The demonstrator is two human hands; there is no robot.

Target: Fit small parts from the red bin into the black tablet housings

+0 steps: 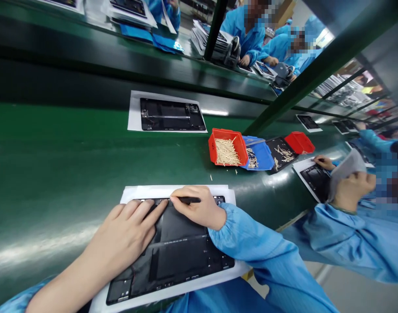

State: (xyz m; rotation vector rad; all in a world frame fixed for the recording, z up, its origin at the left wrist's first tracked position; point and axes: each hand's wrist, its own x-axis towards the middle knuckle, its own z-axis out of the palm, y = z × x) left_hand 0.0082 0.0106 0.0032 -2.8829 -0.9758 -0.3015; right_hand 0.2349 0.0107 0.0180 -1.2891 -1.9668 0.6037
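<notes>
In front of me an opened black tablet (179,261) lies on white paper (133,192), its dark inner side facing up. My left hand (130,228) rests on the tablet's left part, fingers stretched toward its far edge, holding nothing. Pinched in my right hand (199,208) is a slim black tool (189,200); its tip is hidden, so its exact kind cannot be made out. The fingers of that hand are at the far edge of the tablet, close beside my left index finger.
A second opened tablet (172,115) on paper lies farther back. Red bin (212,148) and blue bin (265,156) hold pale, thin strips. A green post (283,100) slants across the right. A co-worker's hand (352,191) lifts a white sheet nearby.
</notes>
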